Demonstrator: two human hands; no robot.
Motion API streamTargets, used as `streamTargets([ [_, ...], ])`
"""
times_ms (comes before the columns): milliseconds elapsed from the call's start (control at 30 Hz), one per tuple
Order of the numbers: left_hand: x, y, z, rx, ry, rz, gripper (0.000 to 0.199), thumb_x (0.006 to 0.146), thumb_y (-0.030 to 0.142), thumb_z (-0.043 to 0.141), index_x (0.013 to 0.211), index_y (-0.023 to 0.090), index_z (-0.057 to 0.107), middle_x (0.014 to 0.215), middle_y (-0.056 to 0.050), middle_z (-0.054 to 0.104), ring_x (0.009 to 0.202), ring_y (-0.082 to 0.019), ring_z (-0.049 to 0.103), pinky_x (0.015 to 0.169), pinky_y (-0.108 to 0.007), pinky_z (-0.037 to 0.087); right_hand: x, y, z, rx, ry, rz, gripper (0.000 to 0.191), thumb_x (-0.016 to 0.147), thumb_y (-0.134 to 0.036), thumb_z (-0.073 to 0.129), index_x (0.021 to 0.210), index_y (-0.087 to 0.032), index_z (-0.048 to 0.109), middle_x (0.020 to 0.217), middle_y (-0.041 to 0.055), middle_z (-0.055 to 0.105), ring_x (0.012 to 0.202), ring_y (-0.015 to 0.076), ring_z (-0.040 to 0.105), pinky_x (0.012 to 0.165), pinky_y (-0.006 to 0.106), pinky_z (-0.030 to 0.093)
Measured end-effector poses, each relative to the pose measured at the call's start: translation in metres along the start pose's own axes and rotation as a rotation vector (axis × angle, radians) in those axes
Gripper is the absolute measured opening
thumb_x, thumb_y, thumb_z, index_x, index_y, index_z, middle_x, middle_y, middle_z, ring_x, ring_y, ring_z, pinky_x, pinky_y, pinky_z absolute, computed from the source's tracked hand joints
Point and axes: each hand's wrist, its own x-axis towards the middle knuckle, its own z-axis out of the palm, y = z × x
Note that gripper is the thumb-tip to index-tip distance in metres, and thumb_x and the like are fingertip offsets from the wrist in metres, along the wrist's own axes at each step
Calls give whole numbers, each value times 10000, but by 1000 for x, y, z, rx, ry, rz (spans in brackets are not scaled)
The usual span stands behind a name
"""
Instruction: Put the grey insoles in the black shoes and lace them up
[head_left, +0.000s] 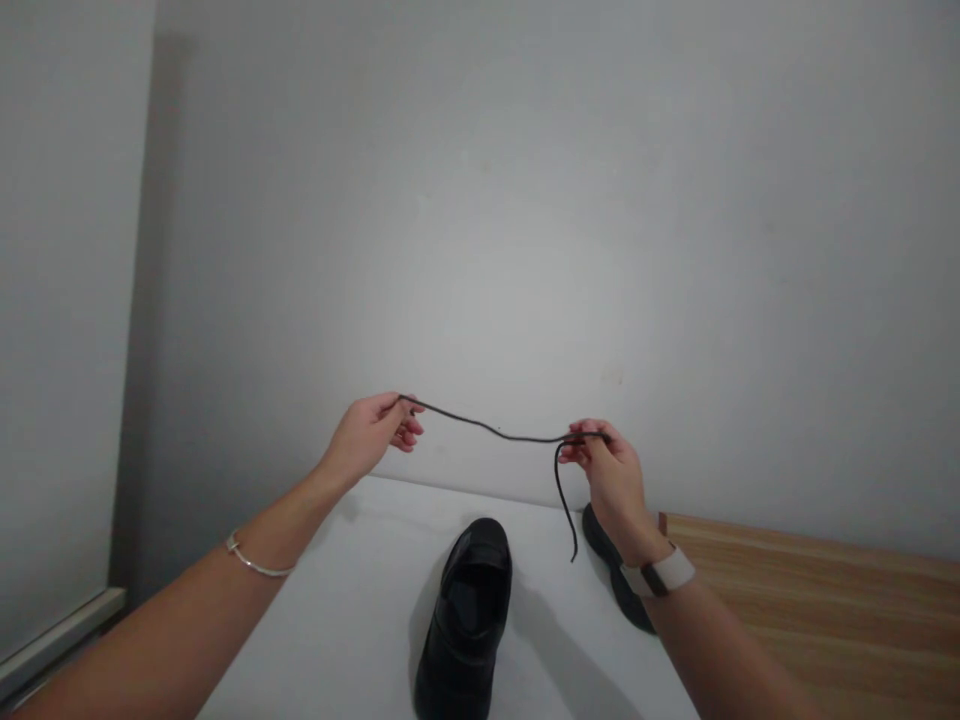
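A thin black shoelace [465, 420] stretches, slightly slack, between my two hands above a white surface. My left hand [376, 428] pinches one end between thumb and fingers. Farther right, my right hand [607, 460] is closed on the lace, and a loose tail of it hangs down from these fingers. Below and between the hands, a black shoe [469, 620] stands with its opening facing up. A second black shoe [619, 580] lies partly hidden behind my right hand and wrist.
The white tabletop [360, 600] meets a pale wall [480, 250] behind. At the lower right is a wood-grain board [825, 600]. A white panel [67, 300] rises at the left, with a ledge at its foot.
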Motion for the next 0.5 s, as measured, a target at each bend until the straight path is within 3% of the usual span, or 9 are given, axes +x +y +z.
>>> streamTargets([
  [167, -26, 9, 41, -192, -294, -105, 445, 779, 552, 613, 873, 118, 647, 912, -115, 700, 873, -223, 658, 771, -343, 511, -17, -18, 52, 156, -358, 224, 226, 730, -345, 712, 792, -150, 616, 799, 28, 657, 700, 145, 656, 738, 323, 532],
  [267, -40, 10, 53, -313, -374, -264, 477, 800, 596, 558, 821, 122, 608, 700, -75, 667, 684, -193, 647, 681, -339, 514, -24, -19, 76, 173, -500, 169, 161, 757, -291, 685, 836, -159, 637, 883, 36, 669, 830, 162, 665, 869, 344, 494],
  [367, -44, 10, 42, -322, -326, -391, 470, 782, 618, 559, 671, 169, 477, 443, 75, 385, 372, -68, 381, 420, -206, 370, -30, -11, 81, 92, -636, 117, 258, 746, -243, 691, 988, -194, 616, 1045, 43, 642, 945, 156, 631, 898, 330, 476],
  [433, -44, 8, 23, -231, -207, -382, 480, 762, 613, 588, 636, 191, 396, 461, 114, 247, 361, -33, 216, 365, -157, 202, -35, -3, 74, -63, -638, 105, 343, 720, -213, 700, 1041, -216, 578, 1096, 46, 615, 892, 135, 616, 801, 295, 502],
  [500, -44, 0, -2, -111, -106, -332, 494, 753, 629, 581, 637, 197, 372, 495, 110, 236, 388, -36, 199, 373, -156, 163, -41, 5, 61, -306, -631, 97, 276, 702, -168, 682, 958, -205, 588, 935, 25, 643, 731, 110, 589, 653, 244, 491],
])
